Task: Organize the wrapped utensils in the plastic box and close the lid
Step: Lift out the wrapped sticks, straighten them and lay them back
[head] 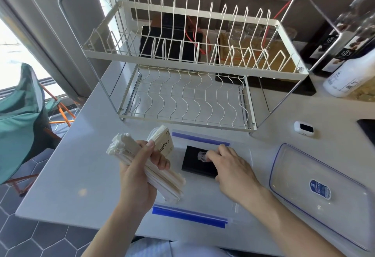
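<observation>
My left hand [140,175] grips a thick bundle of paper-wrapped utensils [126,150], held tilted above the left end of the clear plastic box [241,204]. The box has blue clips on its far and near sides. Inside it, a beige packet [164,142] with lettering stands at the left end, and a black packet [193,164] lies flat on the bottom. My right hand [233,167] reaches into the box, its fingertips pinched on the black packet's right edge. The clear lid [300,163], blue-rimmed with a blue sticker, lies flat to the right of the box.
A white two-tier wire dish rack [192,64] stands just behind the box. A small white case [303,128] sits to the right of the rack, with bottles [349,70] at the back right. A green folding chair [20,114] stands beyond the counter's left edge.
</observation>
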